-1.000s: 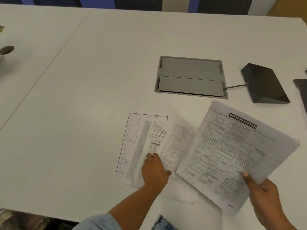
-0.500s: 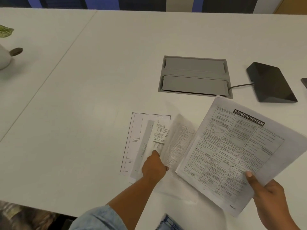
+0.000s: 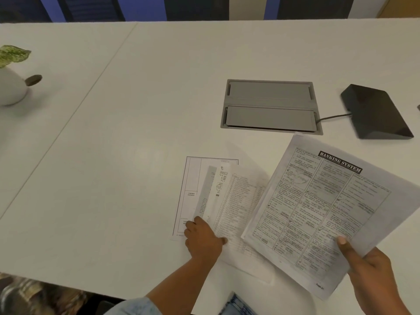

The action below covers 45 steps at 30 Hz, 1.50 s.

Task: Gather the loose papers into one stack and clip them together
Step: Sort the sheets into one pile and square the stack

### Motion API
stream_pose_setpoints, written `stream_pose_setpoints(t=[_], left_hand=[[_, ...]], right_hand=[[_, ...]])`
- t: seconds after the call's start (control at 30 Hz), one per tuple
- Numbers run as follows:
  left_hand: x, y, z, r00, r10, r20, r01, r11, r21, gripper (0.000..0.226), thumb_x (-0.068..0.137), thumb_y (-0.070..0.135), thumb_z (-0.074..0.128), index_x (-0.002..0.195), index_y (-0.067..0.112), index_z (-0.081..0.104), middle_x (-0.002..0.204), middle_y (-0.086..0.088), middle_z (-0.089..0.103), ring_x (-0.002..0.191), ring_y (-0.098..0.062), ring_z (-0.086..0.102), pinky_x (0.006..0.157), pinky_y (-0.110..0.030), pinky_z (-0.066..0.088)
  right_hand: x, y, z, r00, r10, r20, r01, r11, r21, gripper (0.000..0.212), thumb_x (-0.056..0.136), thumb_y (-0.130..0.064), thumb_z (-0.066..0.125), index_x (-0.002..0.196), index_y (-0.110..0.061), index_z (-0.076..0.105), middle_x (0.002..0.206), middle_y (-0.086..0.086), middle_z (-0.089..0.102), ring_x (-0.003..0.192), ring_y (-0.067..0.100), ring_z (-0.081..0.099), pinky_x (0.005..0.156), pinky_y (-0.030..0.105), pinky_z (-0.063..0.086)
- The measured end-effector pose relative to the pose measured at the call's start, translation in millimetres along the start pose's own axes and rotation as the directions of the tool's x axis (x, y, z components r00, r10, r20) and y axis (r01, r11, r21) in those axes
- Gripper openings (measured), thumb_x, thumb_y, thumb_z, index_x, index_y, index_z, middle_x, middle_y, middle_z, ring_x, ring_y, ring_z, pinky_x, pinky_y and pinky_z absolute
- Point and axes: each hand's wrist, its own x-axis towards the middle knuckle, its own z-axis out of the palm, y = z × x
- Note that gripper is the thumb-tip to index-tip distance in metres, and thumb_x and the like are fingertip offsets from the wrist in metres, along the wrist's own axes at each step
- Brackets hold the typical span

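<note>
Several loose printed papers (image 3: pixel 236 201) lie fanned and overlapping on the white table (image 3: pixel 113 178) near its front edge. My left hand (image 3: pixel 203 237) rests on their lower left corner, fingers on the sheets, the thumb against a sheet with a printed list (image 3: pixel 241 201). My right hand (image 3: pixel 368 269) holds a sheet headed "Banking System" (image 3: pixel 318 214) by its lower right edge, thumb on top, lifted and tilted over the right side of the pile. No clip is visible.
A grey flip-lid cable box (image 3: pixel 270 106) is set into the table behind the papers. A black wedge-shaped device (image 3: pixel 375 112) with a cord sits at the right. A white plant pot (image 3: pixel 10 87) stands at the far left. The table's front edge is close to me.
My left hand has slid left to the papers' lower left corner, and the list sheet now lies flatter. The right hand still holds the Banking System sheet in much the same place.
</note>
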Motion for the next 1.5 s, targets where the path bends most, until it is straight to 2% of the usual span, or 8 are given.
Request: stream_pose_setpoints(t=[0.1,0.2,0.3,0.53,0.7,0.8,1.1,1.5], left_hand=[[3,1,-1,0.998,0.003,0.061,0.004,0.992,-0.122,0.102,0.050,0.046,0.094,0.125,0.008,0.038,0.123,-0.013,0.049,0.108,-0.027,0.058,0.089,-0.039,0.056],[9,1,-9,0.994,0.000,0.112,0.004,0.999,-0.037,0.099,0.049,0.055,0.091,0.125,0.014,0.043,0.117,-0.007,0.062,0.108,-0.025,0.063,0.087,-0.038,0.054],[13,1,-17,0.996,0.034,0.082,-0.042,0.994,0.104,0.073,0.062,0.062,0.080,0.119,0.021,0.059,0.113,0.000,0.071,0.107,-0.023,0.064,0.090,-0.036,0.050],[7,-12,-16,0.941,0.278,0.190,-0.130,0.820,-0.558,0.027,0.096,0.028,0.061,0.115,0.011,0.070,0.111,-0.005,0.073,0.097,-0.019,0.069,0.081,-0.024,0.056],[-19,-16,-27,0.945,0.281,0.168,-0.062,0.658,-0.750,0.015,0.096,0.020,0.062,0.105,0.017,0.074,0.099,0.001,0.077,0.085,-0.009,0.072,0.073,-0.017,0.057],[-30,-18,-34,0.939,0.261,0.223,0.049,0.541,-0.839,0.014,0.093,0.020,0.067,0.104,0.019,0.075,0.097,0.004,0.079,0.086,-0.012,0.075,0.075,-0.022,0.060],[-61,-6,-60,0.835,0.464,0.297,0.021,0.512,-0.859,0.020,0.092,0.022,0.064,0.103,0.012,0.078,0.101,-0.007,0.079,0.098,-0.024,0.075,0.085,-0.037,0.060],[-80,12,-84,0.699,0.649,0.300,-0.074,0.484,-0.872,0.027,0.089,0.021,0.066,0.114,0.015,0.075,0.115,-0.006,0.075,0.111,-0.023,0.070,0.099,-0.045,0.054]], right_hand=[[-2,-2,0,1.000,-0.004,0.014,0.004,1.000,0.003,0.029,0.094,-0.009,0.058,0.123,-0.010,0.063,0.106,-0.008,0.068,0.106,0.025,0.063,0.083,0.026,0.058],[-5,-3,-2,1.000,-0.008,0.020,0.008,1.000,0.023,0.016,0.086,-0.023,0.066,0.101,-0.024,0.068,0.100,-0.012,0.074,0.105,0.018,0.064,0.090,0.037,0.056],[-5,-1,-6,0.999,-0.014,0.031,0.014,1.000,0.003,0.048,0.059,-0.052,0.075,0.098,-0.026,0.069,0.100,-0.010,0.076,0.100,0.014,0.068,0.083,0.033,0.059],[0,-3,-14,0.998,-0.020,0.052,0.018,0.999,0.040,0.051,0.059,-0.052,0.076,0.101,-0.024,0.068,0.103,-0.014,0.075,0.102,0.016,0.068,0.077,0.021,0.056],[5,-6,-20,0.995,0.006,0.101,-0.016,0.995,0.096,0.030,0.077,-0.024,0.065,0.107,-0.022,0.067,0.108,-0.006,0.075,0.112,0.028,0.064,0.096,0.045,0.051],[2,-9,-21,0.984,0.046,0.174,-0.066,0.991,0.112,0.024,0.089,-0.012,0.058,0.110,-0.022,0.066,0.107,-0.005,0.077,0.102,0.024,0.071,0.084,0.036,0.058],[2,-26,-4,0.940,0.060,0.335,-0.090,0.993,0.074,0.036,0.085,-0.016,0.060,0.120,-0.012,0.065,0.111,0.009,0.076,0.098,0.029,0.073,0.075,0.037,0.062],[4,-41,12,0.969,-0.060,0.238,0.016,0.983,0.181,0.048,0.085,-0.029,0.066,0.131,-0.017,0.058,0.120,0.003,0.072,0.108,0.024,0.070,0.091,0.047,0.054]])
